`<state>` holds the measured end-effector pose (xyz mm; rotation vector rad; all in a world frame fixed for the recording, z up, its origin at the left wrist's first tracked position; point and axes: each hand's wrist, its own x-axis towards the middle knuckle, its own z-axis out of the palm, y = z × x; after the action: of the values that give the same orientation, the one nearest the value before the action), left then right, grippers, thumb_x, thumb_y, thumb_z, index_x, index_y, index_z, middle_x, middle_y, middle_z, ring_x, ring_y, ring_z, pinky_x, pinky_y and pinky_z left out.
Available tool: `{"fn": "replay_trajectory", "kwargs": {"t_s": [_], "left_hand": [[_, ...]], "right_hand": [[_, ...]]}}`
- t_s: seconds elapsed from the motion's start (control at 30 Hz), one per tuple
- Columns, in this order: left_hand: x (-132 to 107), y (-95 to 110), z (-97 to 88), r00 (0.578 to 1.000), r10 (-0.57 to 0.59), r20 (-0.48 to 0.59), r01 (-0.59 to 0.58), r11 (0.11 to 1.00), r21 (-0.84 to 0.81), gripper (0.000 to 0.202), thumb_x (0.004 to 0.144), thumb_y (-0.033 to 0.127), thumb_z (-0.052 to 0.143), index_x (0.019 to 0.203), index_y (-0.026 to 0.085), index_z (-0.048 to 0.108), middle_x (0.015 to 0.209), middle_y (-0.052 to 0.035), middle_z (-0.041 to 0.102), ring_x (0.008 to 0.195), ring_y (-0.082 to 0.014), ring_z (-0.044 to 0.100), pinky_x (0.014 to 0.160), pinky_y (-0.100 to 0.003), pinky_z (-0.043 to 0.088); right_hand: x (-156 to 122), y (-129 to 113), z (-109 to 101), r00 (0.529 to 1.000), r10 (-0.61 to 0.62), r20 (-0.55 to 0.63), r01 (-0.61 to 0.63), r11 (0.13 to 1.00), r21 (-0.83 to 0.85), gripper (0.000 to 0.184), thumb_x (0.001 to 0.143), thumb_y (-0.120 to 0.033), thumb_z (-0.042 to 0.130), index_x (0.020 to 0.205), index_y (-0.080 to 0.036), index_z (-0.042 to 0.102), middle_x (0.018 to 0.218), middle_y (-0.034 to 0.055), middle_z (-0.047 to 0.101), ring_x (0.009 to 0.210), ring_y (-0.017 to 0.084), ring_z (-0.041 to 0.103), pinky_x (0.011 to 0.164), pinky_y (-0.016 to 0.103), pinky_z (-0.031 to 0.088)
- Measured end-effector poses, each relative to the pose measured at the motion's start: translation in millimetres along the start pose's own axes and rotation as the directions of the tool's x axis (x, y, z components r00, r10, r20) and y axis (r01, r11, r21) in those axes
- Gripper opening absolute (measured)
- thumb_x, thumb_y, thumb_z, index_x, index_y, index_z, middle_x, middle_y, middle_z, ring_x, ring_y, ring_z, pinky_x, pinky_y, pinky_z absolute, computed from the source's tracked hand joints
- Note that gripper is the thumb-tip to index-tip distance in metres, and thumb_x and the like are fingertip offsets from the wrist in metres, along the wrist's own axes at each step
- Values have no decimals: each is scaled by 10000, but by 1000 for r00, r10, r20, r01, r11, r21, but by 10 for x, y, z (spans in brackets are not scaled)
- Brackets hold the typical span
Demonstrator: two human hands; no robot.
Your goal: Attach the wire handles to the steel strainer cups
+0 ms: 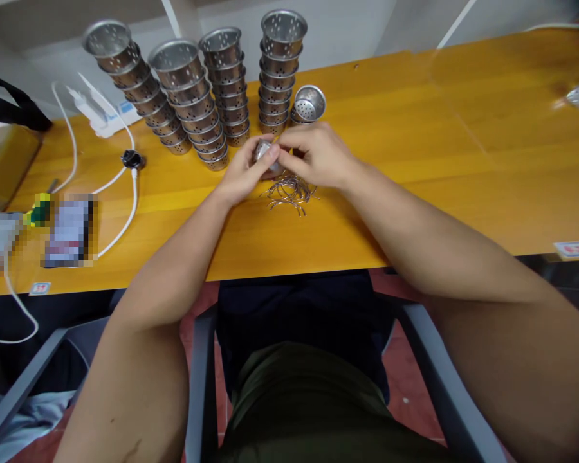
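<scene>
My left hand [244,168] is wrapped round a small perforated metal cup [262,150], most of it hidden by my fingers and thumb. At the cup's right side my right hand [313,153] has thumb and fingers pinched together. What they hold, if anything, is too small to make out. Just below both hands a loose pile of thin curved metal wires [292,191] lies on the wooden table [415,148]. Beyond my right hand another perforated cup [310,103] stands with its mouth showing.
Tall stacks of perforated metal cups [276,71] stand along the back, with a leaning stack [188,96] further left. A white power strip [110,119], cables and a blurred phone-like object [70,230] lie at left. Grey chair arms [427,360] flank my lap.
</scene>
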<state>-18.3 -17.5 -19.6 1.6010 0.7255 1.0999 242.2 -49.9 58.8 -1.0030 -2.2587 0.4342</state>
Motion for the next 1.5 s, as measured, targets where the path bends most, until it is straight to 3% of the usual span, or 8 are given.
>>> {"fn": "replay_trajectory", "kwargs": {"t_s": [0.17, 0.27, 0.33, 0.53, 0.8, 1.0, 1.2, 1.5], "left_hand": [[87, -106, -54, 999, 38, 0, -38, 999, -10, 937, 1036, 1023, 992, 1535, 251, 809, 1479, -159, 836, 1401, -429, 907, 1171, -691, 836], [211, -249, -128, 992, 121, -37, -118, 991, 61, 1013, 924, 1028, 1091, 1484, 227, 824, 1490, -153, 841, 1512, -438, 866, 1347, -696, 734], [265, -305, -164, 988, 146, -53, -139, 983, 118, 1052, 852, 1032, 1140, 1452, 226, 830, 1470, -142, 849, 1574, -443, 839, 1434, -684, 662], [202, -257, -96, 979, 204, -7, -199, 964, 177, 1241, 673, 1076, 1191, 1536, 263, 823, 1559, -153, 838, 1536, -439, 871, 1367, -665, 718], [219, -278, -71, 982, 174, -71, -154, 963, 222, 1179, 701, 1109, 1153, 1455, 253, 857, 1460, -136, 877, 1407, -402, 917, 1322, -640, 743], [242, -152, -122, 984, 169, -53, -158, 973, 170, 1045, 836, 1140, 1055, 1344, 240, 901, 1345, -120, 869, 1402, -417, 891, 1394, -685, 678], [129, -35, -16, 995, 87, -41, -84, 995, 60, 995, 939, 1192, 910, 1257, 250, 915, 1171, -80, 814, 1272, -427, 923, 1112, -674, 834], [131, -11, 15, 995, 95, -13, -95, 995, 9, 970, 993, 1170, 886, 1281, 243, 888, 1197, -93, 820, 1302, -429, 935, 1154, -685, 836]], "right_hand": [[5, 102, 85, 999, -4, 40, -4, 982, 191, 868, 1129, -1168, 664, 921, -326, 693, 977, 115, 745, 1055, 406, 789, 972, 592, 742], [-4, 192, 81, 996, 76, 42, -86, 939, 333, 990, 1130, -1241, 438, 981, -307, 730, 1100, 132, 772, 926, 369, 805, 863, 593, 755], [1, 202, 94, 986, 168, 5, -161, 931, 328, 950, 1147, -1209, 479, 1118, -313, 792, 1220, 136, 805, 965, 375, 835, 866, 591, 770], [43, 170, 127, 968, 247, -40, -240, 962, 132, 728, 1010, -804, 1081, 1502, -371, 765, 1479, 133, 813, 1245, 423, 811, 1059, 634, 787], [9, -4, 48, 957, 281, -69, -281, 960, 8, 493, 1150, -585, 928, 1561, -381, 748, 1564, 150, 783, 1358, 450, 792, 1227, 686, 744], [2, 11, 89, 967, 246, -59, -235, 960, 154, 541, 1206, -817, 814, 1540, -393, 785, 1277, 111, 830, 1228, 439, 838, 1120, 662, 785], [-6, 67, 181, 962, 257, -93, -207, 907, 366, 770, 1136, -1094, 700, 1430, -388, 785, 1070, 74, 790, 876, 367, 834, 816, 569, 779], [73, 74, 259, 950, 282, -131, -196, 871, 451, 846, 1054, -1194, 693, 1267, -374, 689, 854, 20, 672, 725, 332, 730, 681, 551, 737]]}}
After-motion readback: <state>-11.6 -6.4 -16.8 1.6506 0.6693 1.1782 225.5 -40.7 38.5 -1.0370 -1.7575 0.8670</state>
